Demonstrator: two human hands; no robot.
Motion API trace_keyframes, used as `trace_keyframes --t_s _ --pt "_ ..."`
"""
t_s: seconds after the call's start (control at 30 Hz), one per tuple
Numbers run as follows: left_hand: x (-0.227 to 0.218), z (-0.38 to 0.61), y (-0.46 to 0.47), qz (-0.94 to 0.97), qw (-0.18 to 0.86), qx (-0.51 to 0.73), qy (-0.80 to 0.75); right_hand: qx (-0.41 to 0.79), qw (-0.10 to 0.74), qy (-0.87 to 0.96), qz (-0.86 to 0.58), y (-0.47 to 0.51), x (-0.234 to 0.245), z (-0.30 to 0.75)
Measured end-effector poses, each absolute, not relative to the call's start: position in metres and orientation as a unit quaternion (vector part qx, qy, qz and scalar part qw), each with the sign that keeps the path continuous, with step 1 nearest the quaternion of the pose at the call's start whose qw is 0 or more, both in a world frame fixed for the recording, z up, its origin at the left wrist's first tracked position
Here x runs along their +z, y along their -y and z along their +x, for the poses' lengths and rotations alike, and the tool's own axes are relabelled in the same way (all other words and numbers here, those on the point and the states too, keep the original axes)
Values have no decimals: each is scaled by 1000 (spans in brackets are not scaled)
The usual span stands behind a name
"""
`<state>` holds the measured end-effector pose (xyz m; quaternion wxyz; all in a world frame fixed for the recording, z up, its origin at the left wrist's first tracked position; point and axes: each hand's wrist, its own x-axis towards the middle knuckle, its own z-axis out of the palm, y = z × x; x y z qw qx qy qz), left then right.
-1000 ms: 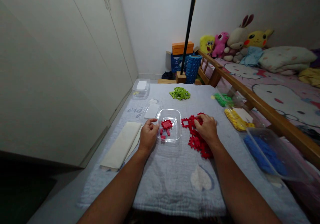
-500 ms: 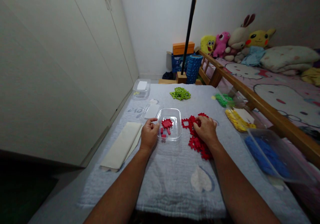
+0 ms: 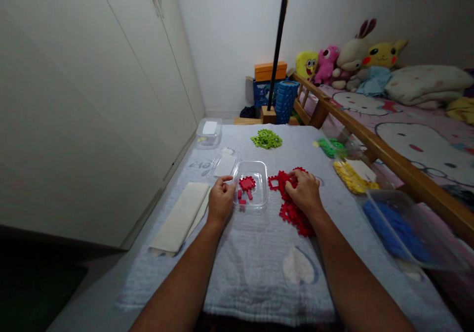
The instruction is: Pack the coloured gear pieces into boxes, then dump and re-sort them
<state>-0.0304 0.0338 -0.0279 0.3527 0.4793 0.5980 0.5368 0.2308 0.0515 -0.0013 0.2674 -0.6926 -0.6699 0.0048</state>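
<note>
On the pale blue patterned cloth [image 3: 255,253], the left hand [image 3: 221,201] has its curled fingers against the left side of a clear, square-cornered plastic box [image 3: 260,188] holding a few small red pieces [image 3: 247,184], though whether they pinch its rim I cannot tell. Just right of the box, the right hand [image 3: 306,192] bends its fingers down onto a loose heap of notched red plastic pieces [image 3: 291,212], its fingertips too hidden to show whether they close on one.
</note>
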Motion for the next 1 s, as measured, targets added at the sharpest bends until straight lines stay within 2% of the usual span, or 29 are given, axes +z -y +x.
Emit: trace_keyframes --t_s 0.43,0.67,1.0 --pt "-18 -26 -30 475 348 536 -605 62 444 713 -539 -35 18 211" --pt "-16 -26 -28 489 335 525 -611 80 461 759 -454 -19 25 189" --pt "-14 -24 -28 487 340 529 -606 107 454 764 -446 -17 20 184"
